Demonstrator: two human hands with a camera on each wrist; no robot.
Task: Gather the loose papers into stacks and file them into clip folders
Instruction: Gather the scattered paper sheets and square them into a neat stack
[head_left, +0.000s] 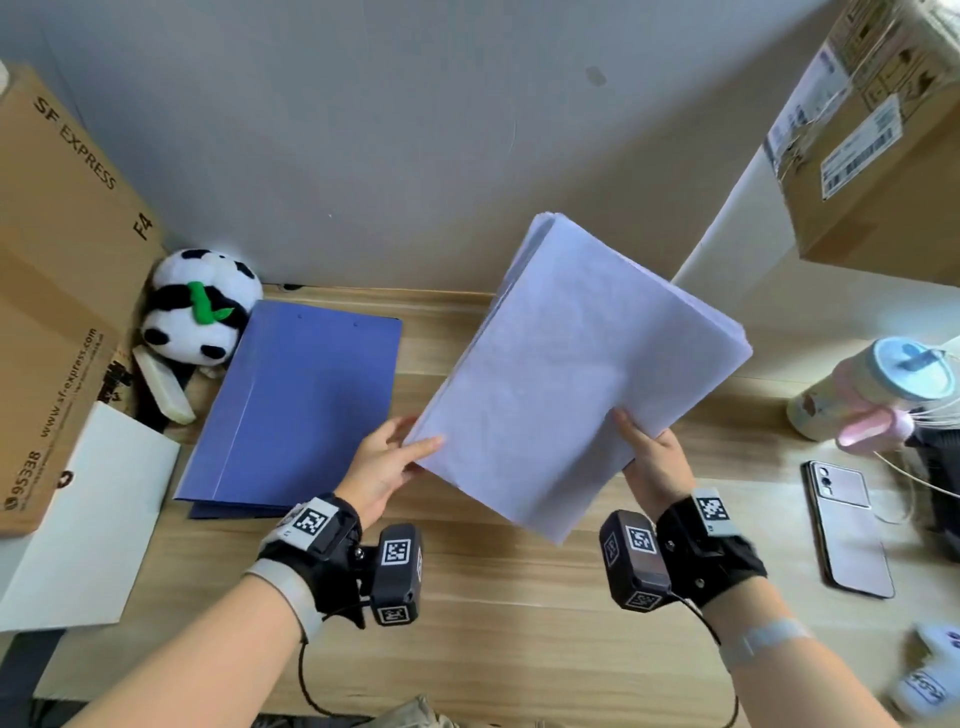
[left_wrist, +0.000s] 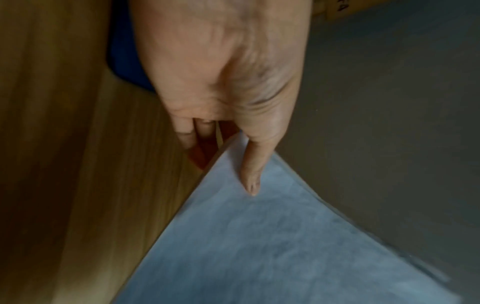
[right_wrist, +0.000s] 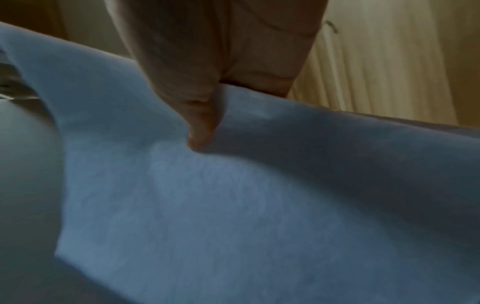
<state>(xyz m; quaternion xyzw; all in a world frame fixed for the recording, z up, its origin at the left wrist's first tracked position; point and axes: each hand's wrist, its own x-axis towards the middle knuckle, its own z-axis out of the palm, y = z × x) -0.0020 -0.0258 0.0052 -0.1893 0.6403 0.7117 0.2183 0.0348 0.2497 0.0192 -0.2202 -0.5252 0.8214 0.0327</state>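
Your left hand (head_left: 387, 467) and right hand (head_left: 652, 460) pinch the paper stack (head_left: 576, 374) aloft by corners; its uneven edges could let sheets slide out.

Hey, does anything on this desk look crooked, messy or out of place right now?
Mostly the paper stack: held off the desk by the left hand and right hand, its sheets fan unevenly at the far edges. The panda plush lies tipped over beside the closed blue folder.
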